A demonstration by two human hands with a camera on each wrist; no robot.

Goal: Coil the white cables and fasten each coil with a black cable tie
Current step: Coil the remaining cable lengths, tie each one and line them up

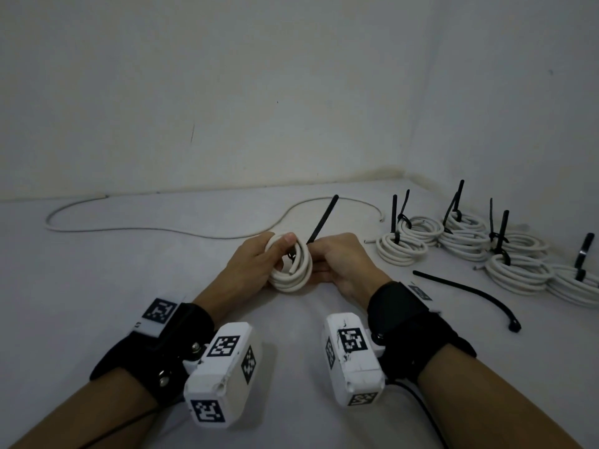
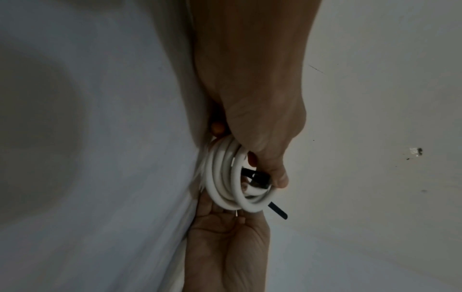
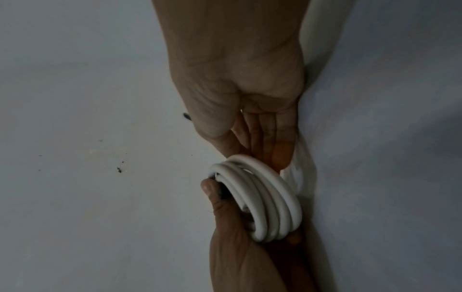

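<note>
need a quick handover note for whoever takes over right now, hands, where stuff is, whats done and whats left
Left hand: grips the white coil, thumb over its top, just above the white surface.
Right hand: fingers straight under the coil; thumb and forefinger appear to pinch the black cable tie, whose tail sticks up and away.
Done: a group of tied coils lies at the right, tie tails upright.
Left: cinch this tie (lock state not clear). One loose white cable lies uncoiled at the back, and a spare tie lies beside the right wrist.
</note>
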